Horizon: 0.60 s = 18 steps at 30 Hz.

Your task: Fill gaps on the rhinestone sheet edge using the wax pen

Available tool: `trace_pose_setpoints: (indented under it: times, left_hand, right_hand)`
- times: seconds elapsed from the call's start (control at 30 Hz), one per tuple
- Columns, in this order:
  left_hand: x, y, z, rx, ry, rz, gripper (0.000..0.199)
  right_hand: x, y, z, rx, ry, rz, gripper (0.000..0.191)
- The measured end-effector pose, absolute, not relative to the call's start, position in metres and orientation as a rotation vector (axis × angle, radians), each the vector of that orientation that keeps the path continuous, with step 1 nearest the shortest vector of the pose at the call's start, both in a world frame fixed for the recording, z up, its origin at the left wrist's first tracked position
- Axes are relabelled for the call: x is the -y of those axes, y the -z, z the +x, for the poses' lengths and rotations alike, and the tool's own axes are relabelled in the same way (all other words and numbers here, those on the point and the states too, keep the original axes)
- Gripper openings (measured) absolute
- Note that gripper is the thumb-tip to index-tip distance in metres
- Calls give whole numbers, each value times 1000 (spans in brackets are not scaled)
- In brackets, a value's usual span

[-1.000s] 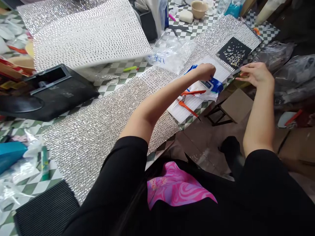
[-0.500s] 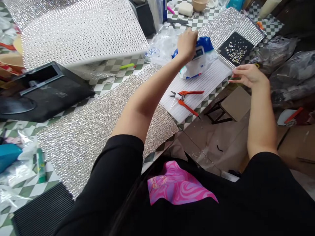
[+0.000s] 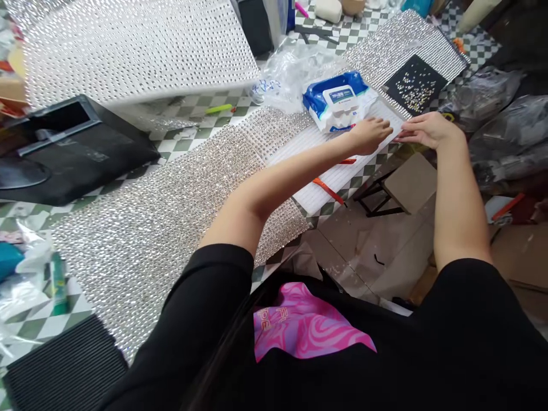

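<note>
My left hand (image 3: 371,136) lies palm down over the white ribbed sheet (image 3: 306,197), its fingers stretched out. At that sheet's right corner is my right hand (image 3: 428,130), with thumb and fingers pinched on the edge. A blue and white wipes pack (image 3: 338,103) rests on the sheet's far part, beyond my left forearm. Red-handled pliers (image 3: 329,191) lie on the sheet, mostly hidden under that forearm. Left of the sheet spreads a large rhinestone mesh (image 3: 171,228). A black square with loose stones (image 3: 414,85) sits beyond my right hand.
A black box (image 3: 77,148) stands at the left, below a raised studded white sheet (image 3: 141,51). Crumpled clear plastic (image 3: 291,71) lies behind the wipes pack. A stool (image 3: 411,181) is beside the table, with plastic bags (image 3: 500,125) at the right.
My left hand has left the wipes pack, moved toward me and right, and opened over the sheet. The pack now lies flatter. My right hand's fingers have closed together at the sheet's corner.
</note>
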State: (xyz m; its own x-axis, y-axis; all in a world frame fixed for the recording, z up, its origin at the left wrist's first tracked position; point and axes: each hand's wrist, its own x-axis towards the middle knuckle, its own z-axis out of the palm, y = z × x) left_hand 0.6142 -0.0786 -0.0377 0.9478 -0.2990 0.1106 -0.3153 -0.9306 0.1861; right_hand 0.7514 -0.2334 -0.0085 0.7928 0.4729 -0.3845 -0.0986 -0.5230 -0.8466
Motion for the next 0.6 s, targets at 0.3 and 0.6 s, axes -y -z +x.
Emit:
trace_pose_setpoints:
  times: [0.3,0.6]
  left_hand:
    - [105,64,617,301,-153,2903,57]
    - [113,59,621,207,-148,2889,59]
  right_hand:
    - [230,13,754,240,-669,-2069,21]
    - [229,24,757,303,-609,-2166,20]
